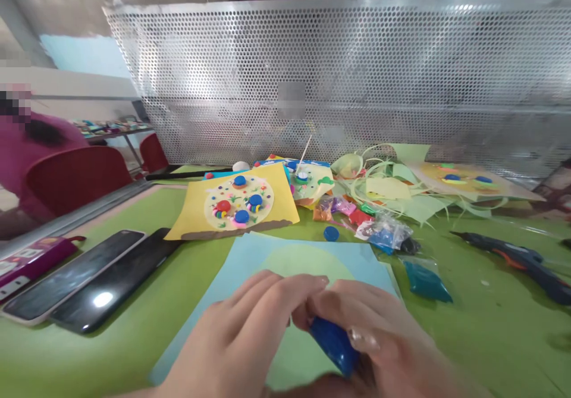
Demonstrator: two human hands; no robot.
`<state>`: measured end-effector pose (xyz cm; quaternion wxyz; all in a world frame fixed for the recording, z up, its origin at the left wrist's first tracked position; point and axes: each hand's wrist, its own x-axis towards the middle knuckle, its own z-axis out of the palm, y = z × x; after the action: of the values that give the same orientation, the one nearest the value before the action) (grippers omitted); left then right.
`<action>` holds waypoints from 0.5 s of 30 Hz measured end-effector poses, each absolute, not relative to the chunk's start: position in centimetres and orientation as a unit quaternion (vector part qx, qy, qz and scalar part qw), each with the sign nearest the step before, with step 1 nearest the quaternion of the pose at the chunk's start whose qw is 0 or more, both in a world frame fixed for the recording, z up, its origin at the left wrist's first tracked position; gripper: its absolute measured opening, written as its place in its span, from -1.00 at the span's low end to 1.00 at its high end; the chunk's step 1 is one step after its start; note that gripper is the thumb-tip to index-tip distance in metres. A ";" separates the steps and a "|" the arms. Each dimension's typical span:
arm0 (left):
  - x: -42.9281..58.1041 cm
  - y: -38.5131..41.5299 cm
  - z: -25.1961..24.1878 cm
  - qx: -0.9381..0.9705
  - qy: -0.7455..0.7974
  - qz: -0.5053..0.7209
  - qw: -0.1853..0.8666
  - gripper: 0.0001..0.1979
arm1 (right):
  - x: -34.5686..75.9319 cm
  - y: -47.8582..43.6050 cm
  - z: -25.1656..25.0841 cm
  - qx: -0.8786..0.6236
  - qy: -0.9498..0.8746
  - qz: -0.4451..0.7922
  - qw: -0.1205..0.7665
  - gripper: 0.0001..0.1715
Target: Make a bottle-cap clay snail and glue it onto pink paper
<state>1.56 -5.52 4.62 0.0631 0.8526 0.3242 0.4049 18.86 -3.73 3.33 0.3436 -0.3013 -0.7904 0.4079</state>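
Low in the head view, my right hand is closed around a shiny blue packet, which looks like soft clay in plastic. My left hand is closed, its curled fingertips meeting my right fingers at the packet's upper end; whatever its fingers pinch is hidden. Both hands are above a light blue sheet bearing a pale green round shape. Just past the sheet lies a blue bottle cap. To the right is a teal clay packet.
Behind are a yellow decorated sheet, colourful clay packets and paper strips. A glue gun lies right; two phones lie left. A perforated metal panel stands behind the table. A person in pink is at far left.
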 end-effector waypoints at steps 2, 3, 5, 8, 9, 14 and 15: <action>2.0 -5.5 4.4 0.844 0.349 0.403 0.053 -0.54 | 18.9 -3.7 3.0 -0.290 -0.803 0.386 0.351 -0.88; 2.2 -5.5 4.3 0.840 0.363 0.400 0.051 -0.52 | 19.0 -3.6 2.8 -0.282 -0.804 0.382 0.359 -0.81; 2.4 -5.6 4.1 0.831 0.382 0.402 0.048 -0.50 | 19.1 -3.5 2.3 -0.265 -0.802 0.383 0.373 -0.61; 2.3 -5.7 3.9 0.821 0.379 0.427 0.031 -0.51 | 19.3 -3.4 2.1 -0.225 -0.769 0.421 0.425 -0.31; 2.1 -5.7 3.8 0.818 0.375 0.436 0.024 -0.53 | 19.3 -3.5 2.3 -0.212 -0.755 0.438 0.440 -0.25; 1.4 -6.0 3.6 0.810 0.360 0.463 -0.019 -0.66 | 19.4 -4.0 2.9 -0.208 -0.704 0.497 0.463 -0.23; 1.3 -5.9 3.6 0.810 0.355 0.465 -0.034 -0.69 | 19.3 -4.1 2.9 -0.212 -0.689 0.509 0.470 -0.25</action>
<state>1.33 -5.95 3.59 -0.0340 0.8101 0.3551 0.4652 19.30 -4.12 2.87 0.4701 -0.2118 -0.6891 0.5093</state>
